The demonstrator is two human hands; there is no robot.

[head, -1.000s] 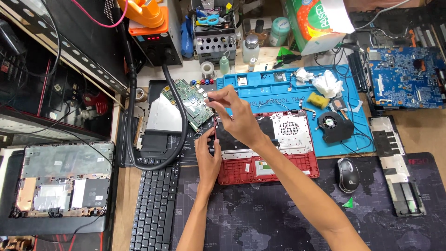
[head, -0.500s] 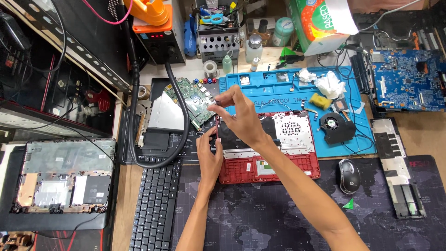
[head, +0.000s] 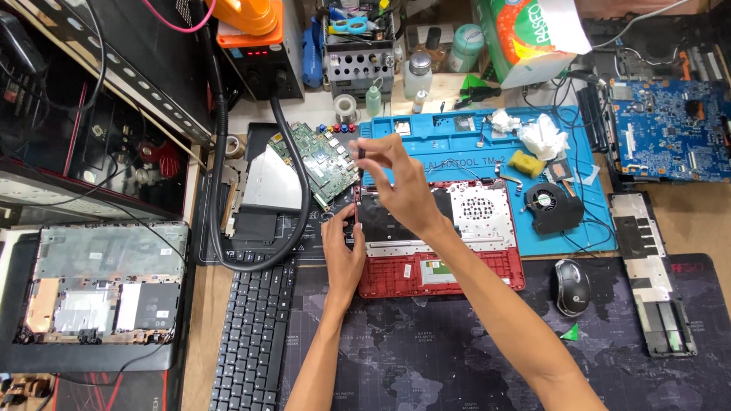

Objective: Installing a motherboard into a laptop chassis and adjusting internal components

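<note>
Fingers (head: 371,154) pinch upright screwdriver (head: 358,190), tip down.

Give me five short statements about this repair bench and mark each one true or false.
1. The right hand pinches a small dark part above the red laptop base. True.
2. The left hand rests on the mouse. False: it touches the red base's left edge; the mouse lies apart, to the right.
3. A black fan lies on the blue mat. True.
4. The green circuit board sits inside the red base. False: it lies beside it, to the upper left.
5. A black keyboard lies left of the left forearm. True.
</note>
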